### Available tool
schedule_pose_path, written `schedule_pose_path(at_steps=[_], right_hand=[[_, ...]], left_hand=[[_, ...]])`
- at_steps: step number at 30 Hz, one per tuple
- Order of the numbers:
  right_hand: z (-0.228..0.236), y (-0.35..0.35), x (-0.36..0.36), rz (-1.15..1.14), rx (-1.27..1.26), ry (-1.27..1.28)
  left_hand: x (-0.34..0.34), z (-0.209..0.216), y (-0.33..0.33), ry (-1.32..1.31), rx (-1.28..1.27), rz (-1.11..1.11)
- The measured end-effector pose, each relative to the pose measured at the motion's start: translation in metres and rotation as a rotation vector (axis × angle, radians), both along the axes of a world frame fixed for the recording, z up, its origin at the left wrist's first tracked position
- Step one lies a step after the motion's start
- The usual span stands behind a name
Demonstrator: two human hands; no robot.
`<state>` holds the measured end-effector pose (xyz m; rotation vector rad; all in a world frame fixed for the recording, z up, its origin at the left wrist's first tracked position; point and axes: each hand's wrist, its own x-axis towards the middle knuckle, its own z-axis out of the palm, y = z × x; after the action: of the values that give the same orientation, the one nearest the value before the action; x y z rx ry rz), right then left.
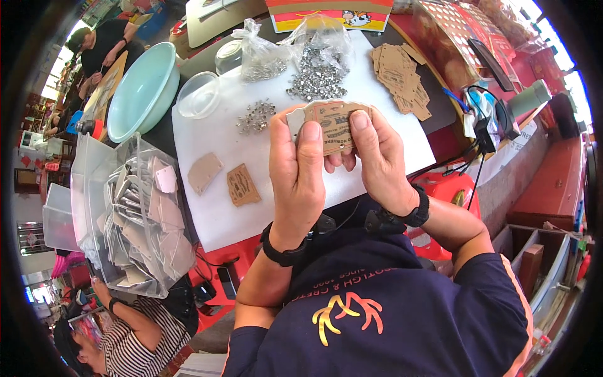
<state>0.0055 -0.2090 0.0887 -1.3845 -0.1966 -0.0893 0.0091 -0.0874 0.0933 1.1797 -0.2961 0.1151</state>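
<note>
A brown printed card [335,121] is held above the white board, with a grey plate edge showing beside it. My left hand [295,173] grips its left side, thumb on top, while my right hand [384,154] pinches the right side. The fingers underneath are mostly hidden. On the board [220,229] to the left lie a plain grey-brown plate [205,173] and a printed brown card [243,186]. Beyond my hands are a small heap of shiny metal pieces [256,117] and a larger heap [318,74] spilling from a clear bag. Many printed cards [401,78] lie overlapped at the far right.
A clear bin [157,251] of grey plates and a pale blue basin [164,88] stand at left. A round clear plastic lid [198,95] rests by the basin. Cables [480,135] hang at right. Two people, one in a striped shirt [147,330], are at the left.
</note>
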Motion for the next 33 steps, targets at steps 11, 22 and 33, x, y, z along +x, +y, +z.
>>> schedule_pose_path(at_steps=[11, 22, 33], right_hand=[[0.001, 0.01, 0.004, -0.079, -0.037, 0.001], [0.003, 0.02, 0.005, -0.113, -0.026, 0.003], [-0.011, 0.018, 0.007, -0.079, 0.02, 0.073]], left_hand=[[0.004, -0.005, -0.001, -0.021, 0.044, 0.073], [0.006, -0.006, 0.004, -0.007, 0.019, 0.073], [0.004, -0.014, 0.006, 0.051, 0.016, 0.11]])
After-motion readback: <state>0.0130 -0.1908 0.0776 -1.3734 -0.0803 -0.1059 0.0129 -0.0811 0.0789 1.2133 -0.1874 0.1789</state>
